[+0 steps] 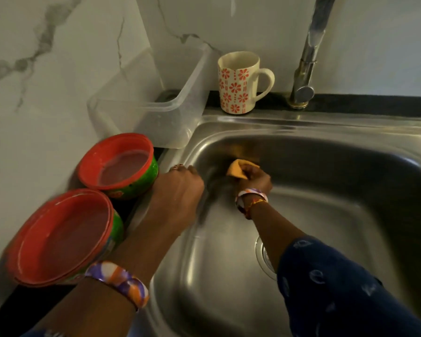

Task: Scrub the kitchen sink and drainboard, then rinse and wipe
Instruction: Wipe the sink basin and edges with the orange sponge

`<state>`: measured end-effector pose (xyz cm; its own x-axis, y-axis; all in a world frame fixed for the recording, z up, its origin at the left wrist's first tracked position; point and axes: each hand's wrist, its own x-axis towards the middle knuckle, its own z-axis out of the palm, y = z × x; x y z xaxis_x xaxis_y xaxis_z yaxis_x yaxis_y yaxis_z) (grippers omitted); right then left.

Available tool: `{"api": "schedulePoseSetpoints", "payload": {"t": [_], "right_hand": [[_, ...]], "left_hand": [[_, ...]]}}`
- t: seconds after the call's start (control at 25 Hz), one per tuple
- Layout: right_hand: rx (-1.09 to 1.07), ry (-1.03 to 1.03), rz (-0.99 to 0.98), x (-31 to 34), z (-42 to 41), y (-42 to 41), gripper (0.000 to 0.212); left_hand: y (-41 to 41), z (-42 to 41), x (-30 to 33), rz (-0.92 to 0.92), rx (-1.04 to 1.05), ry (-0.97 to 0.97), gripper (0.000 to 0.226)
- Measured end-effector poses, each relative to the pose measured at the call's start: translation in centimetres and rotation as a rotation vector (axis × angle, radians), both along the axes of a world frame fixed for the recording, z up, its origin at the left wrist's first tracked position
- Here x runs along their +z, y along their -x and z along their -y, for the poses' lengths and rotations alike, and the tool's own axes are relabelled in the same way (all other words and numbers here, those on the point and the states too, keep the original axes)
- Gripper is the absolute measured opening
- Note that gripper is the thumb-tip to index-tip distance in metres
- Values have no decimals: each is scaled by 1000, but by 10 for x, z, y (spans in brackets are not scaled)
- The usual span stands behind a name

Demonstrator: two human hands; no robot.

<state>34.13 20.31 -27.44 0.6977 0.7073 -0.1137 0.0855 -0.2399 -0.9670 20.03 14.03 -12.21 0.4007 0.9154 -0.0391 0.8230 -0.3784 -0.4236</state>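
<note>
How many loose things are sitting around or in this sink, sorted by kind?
Red-lidded tubs: 2, one nearer and one farther
Mug: 1
Clear plastic bin: 1
Orange sponge: 1, held by the right hand inside the sink
Total: 5

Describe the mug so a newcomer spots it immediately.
Start at the steel sink and follow its back rim left of the tap. The mug stands upright there, beside a clear plastic bin: cream, with red flowers, unlike the two red-rimmed bowls.
</note>
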Motion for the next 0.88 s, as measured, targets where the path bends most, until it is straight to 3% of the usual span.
{"api": "schedulePoseSetpoints", "payload": {"t": [0.24, 0.36, 0.44, 0.48, 0.52, 0.6, 0.68, 0.76, 0.84, 0.88], "right_hand": [[658, 178, 445, 11, 22, 33, 37], [1253, 155, 654, 13, 95, 53, 49], [1700, 169, 796, 7, 135, 56, 48], [1816, 85, 958, 6, 139, 54, 49], [1858, -85, 1083, 1, 134, 49, 49], [1924, -447, 1445, -2, 101, 43, 26], [1770, -579, 1816, 12, 53, 31, 15], [1546, -738, 2056, 32, 7, -4, 24], [1548, -436, 2150, 71, -25, -42, 12], [1438, -273, 2175, 85, -27, -57, 13]], "left_hand": [[-2, 2, 6, 31, 38, 37, 35], [3, 3, 11, 1, 71, -84, 45], [6, 2, 4, 0, 62, -13, 48], [6, 2, 1, -1, 43, 26, 48], [5, 2, -1, -16, 27, 33, 47], [3, -1, -3, -61, -3, -6, 44], [0, -4, -3, -63, 8, 0, 40], [-3, -6, -7, -39, 3, 0, 41], [-5, -4, -8, -51, -2, 10, 48], [-4, -3, -8, -59, 9, 14, 51]]}}
